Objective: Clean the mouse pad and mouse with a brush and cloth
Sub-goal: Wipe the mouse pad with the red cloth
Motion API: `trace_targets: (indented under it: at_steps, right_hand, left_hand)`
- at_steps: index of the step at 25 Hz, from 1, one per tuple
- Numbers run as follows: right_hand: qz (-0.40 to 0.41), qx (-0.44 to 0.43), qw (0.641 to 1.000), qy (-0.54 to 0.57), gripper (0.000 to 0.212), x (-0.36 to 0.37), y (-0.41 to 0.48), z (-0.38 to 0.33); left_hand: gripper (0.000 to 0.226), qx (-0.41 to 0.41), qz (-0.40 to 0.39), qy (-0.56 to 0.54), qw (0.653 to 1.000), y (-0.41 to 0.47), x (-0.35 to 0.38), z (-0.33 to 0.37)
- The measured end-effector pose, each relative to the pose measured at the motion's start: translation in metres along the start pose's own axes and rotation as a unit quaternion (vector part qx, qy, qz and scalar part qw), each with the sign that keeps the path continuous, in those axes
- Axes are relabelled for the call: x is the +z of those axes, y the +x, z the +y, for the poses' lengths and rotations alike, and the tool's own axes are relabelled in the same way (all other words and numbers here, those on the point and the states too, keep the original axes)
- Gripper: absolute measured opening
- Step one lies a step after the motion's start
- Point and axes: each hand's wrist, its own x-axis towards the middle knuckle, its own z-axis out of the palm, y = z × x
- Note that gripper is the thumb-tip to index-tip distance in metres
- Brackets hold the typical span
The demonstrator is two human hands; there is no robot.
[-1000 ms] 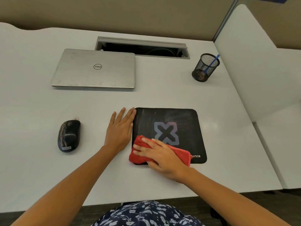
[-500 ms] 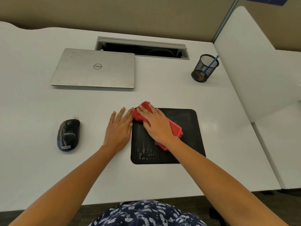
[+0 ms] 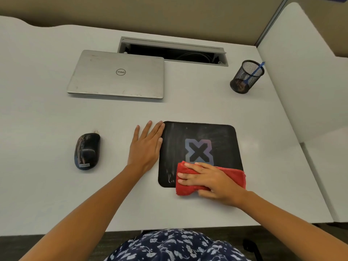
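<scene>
A person's right hand [image 3: 211,180] presses flat, fingers straight, on a soft folded red cloth [image 3: 234,175] at the near edge of the black mouse pad [image 3: 222,136]. The left hand [image 3: 146,147] lies flat on the surface [image 3: 56,185] beside it, bracing the pad's left edge. The pad looks thin, light and likely to slide unless pinned.

white desk [image 3: 56,129] — on it: laptop [image 3: 116,74] | mouse [image 3: 87,151] | mouse pad [image 3: 222,140] | mesh pen cup [image 3: 246,77]
</scene>
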Motion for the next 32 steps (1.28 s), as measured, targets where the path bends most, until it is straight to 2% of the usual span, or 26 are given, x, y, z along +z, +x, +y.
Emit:
trace_targets:
  at_steps: [6, 12, 17, 20, 26, 32]
  right_hand:
    - [-0.027, -0.065, 0.997, -0.03, 0.053, 0.006, 0.056, -0.013]
    - [-0.04, -0.031, 0.999, 0.004, 0.051, -0.001, -0.018, 0.004]
    - [-0.025, -0.043, 0.999, 0.006, 0.049, 0.004, 0.037, -0.01]
    - [-0.028, -0.046, 0.998, -0.024, 0.051, 0.005, 0.046, -0.009]
    - [-0.034, -0.019, 0.998, -0.052, 0.049, -0.011, -0.005, 0.014]
    - [-0.011, -0.061, 0.986, -0.153, 0.054, 0.005, 0.054, -0.017]
  left_hand:
    - [0.057, 0.003, 0.007, 0.028, 1.0, 0.001, 0.002, 0.001]
    - [0.059, -0.005, 0.003, 0.023, 1.0, 0.001, 0.001, 0.002]
    - [0.059, -0.006, 0.007, 0.031, 0.999, 0.002, 0.003, 0.005]
    - [0.06, -0.004, 0.004, 0.034, 0.999, 0.002, 0.003, 0.003]
    - [0.056, -0.004, 0.009, 0.031, 0.999, 0.001, 0.005, 0.002]
    - [0.058, 0.006, 0.015, 0.03, 0.999, 0.001, 0.004, 0.002]
